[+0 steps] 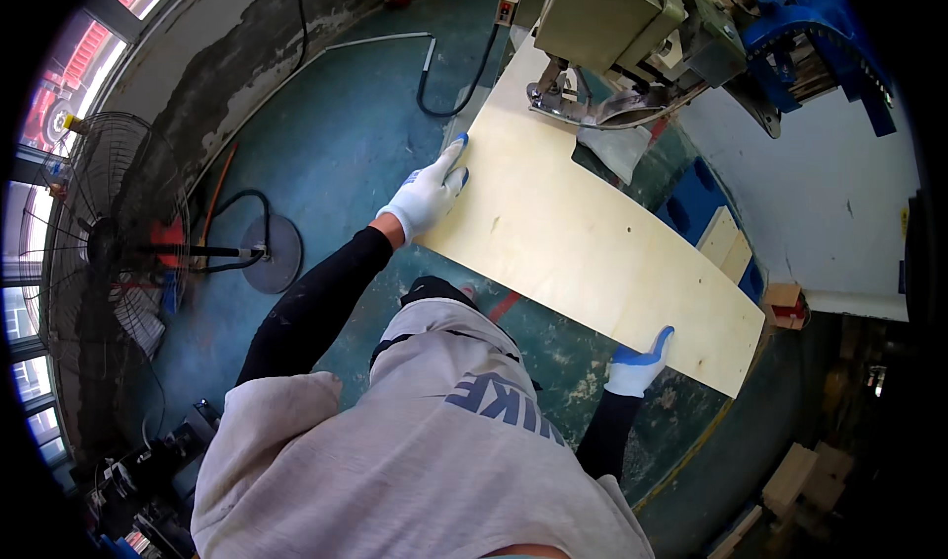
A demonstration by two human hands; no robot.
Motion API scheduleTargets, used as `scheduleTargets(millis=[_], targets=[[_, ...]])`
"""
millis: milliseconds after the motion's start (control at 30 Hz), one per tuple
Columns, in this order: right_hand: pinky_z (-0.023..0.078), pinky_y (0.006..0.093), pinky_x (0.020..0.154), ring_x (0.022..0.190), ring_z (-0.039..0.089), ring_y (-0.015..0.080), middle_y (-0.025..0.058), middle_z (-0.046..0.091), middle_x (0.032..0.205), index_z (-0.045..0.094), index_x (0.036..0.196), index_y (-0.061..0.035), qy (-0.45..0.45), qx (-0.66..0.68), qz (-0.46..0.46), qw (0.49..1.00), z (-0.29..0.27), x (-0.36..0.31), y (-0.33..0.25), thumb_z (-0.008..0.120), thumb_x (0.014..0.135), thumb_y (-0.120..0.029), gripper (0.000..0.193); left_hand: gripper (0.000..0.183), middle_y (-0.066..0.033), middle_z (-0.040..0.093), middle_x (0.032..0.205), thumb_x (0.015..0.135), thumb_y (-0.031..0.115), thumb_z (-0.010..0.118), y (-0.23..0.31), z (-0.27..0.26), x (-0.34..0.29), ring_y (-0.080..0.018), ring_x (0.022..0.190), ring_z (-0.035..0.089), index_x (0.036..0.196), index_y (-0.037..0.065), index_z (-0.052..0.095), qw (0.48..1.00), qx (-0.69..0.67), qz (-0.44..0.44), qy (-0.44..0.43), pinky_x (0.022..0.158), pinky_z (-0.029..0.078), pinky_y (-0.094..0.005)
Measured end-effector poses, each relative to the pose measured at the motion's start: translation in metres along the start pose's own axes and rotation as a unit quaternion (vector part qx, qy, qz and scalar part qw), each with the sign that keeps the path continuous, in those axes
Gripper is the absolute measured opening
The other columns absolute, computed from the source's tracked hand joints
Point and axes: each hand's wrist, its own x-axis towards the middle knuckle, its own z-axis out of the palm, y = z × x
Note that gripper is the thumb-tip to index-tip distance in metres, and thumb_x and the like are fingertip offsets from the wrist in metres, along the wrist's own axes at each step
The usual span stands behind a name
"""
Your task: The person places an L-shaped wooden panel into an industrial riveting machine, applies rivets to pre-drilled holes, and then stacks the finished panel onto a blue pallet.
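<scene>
A large pale plywood board (592, 253) with a step cut in its far edge stretches from the upper middle to the lower right. My left hand (431, 194), in a white glove with blue fingertips, grips its left edge, fingers stretched along the top. Farther right, my right hand (640, 364), gloved the same way, holds the near edge. Its thumb lies on top, while its other fingers are hidden under the wood. The board's far end is beneath a green-grey machine head (607, 16). A curved metal part (568, 108) sits low over the board there.
At left stands a wire-caged fan (104, 238) with a round base (272, 253). A black hose (430, 100) hangs from a switch box (507, 8). Blue machine parts (820, 40) are at upper right. Wood pieces (726, 243) lie beyond the board; more wood blocks (795, 480) lie lower right.
</scene>
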Motion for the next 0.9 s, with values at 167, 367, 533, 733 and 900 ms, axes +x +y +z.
scheduleTargets(millis=[167, 367, 533, 733, 900], targets=[[0.042, 0.0372, 0.110, 0.129, 0.053, 0.0230, 0.0125, 0.054, 0.141, 0.047, 0.141, 0.0027, 0.035, 0.064, 0.028, 0.997, 0.014, -0.017, -0.003, 0.041, 0.110, -0.036, 0.050, 0.055, -0.0272, 0.059, 0.132, 0.104, 0.024, 0.049, 0.009, -0.005, -0.003, -0.0409, 0.118, 0.061, 0.156, 0.013, 0.033, 1.000, 0.011, -0.019, 0.001, 0.099, 0.046, -0.0386], [0.044, 0.0433, 0.111, 0.131, 0.053, 0.0276, 0.0136, 0.054, 0.144, 0.046, 0.143, -0.0013, 0.043, 0.121, 0.029, 0.991, 0.007, -0.015, 0.005, 0.049, 0.107, -0.037, 0.051, 0.054, -0.0282, 0.062, 0.128, 0.104, 0.023, 0.051, 0.024, -0.012, 0.004, -0.0393, 0.117, 0.062, 0.155, 0.012, 0.036, 0.999, -0.006, -0.041, -0.006, 0.099, 0.046, -0.0373], [0.044, 0.0425, 0.110, 0.130, 0.054, 0.0262, 0.0138, 0.055, 0.142, 0.048, 0.143, -0.0012, 0.039, 0.116, 0.025, 0.992, 0.006, -0.009, 0.013, 0.050, 0.106, -0.037, 0.051, 0.056, -0.0235, 0.062, 0.131, 0.105, 0.023, 0.051, 0.008, -0.012, 0.005, -0.0208, 0.103, 0.064, 0.156, 0.010, 0.034, 1.000, 0.005, -0.014, 0.011, 0.097, 0.046, -0.0308], [0.046, 0.0407, 0.109, 0.128, 0.056, 0.0244, 0.0120, 0.057, 0.140, 0.049, 0.141, -0.0010, 0.037, 0.104, 0.023, 0.994, 0.001, -0.002, 0.014, 0.050, 0.106, -0.039, 0.052, 0.055, -0.0285, 0.065, 0.110, 0.103, 0.021, 0.054, -0.007, 0.003, 0.002, -0.0341, 0.095, 0.068, 0.154, 0.010, 0.037, 0.998, -0.019, 0.033, 0.057, 0.087, 0.050, -0.0356], [0.046, 0.0393, 0.107, 0.127, 0.056, 0.0247, 0.0112, 0.056, 0.141, 0.050, 0.141, -0.0015, 0.031, 0.084, 0.070, 0.993, 0.017, -0.011, 0.010, 0.047, 0.107, -0.042, 0.053, 0.051, -0.0209, 0.061, 0.136, 0.103, 0.013, 0.053, 0.005, -0.028, -0.033, -0.0210, 0.120, 0.061, 0.151, 0.002, 0.040, 0.992, -0.117, 0.007, 0.051, 0.102, 0.045, -0.0304]])
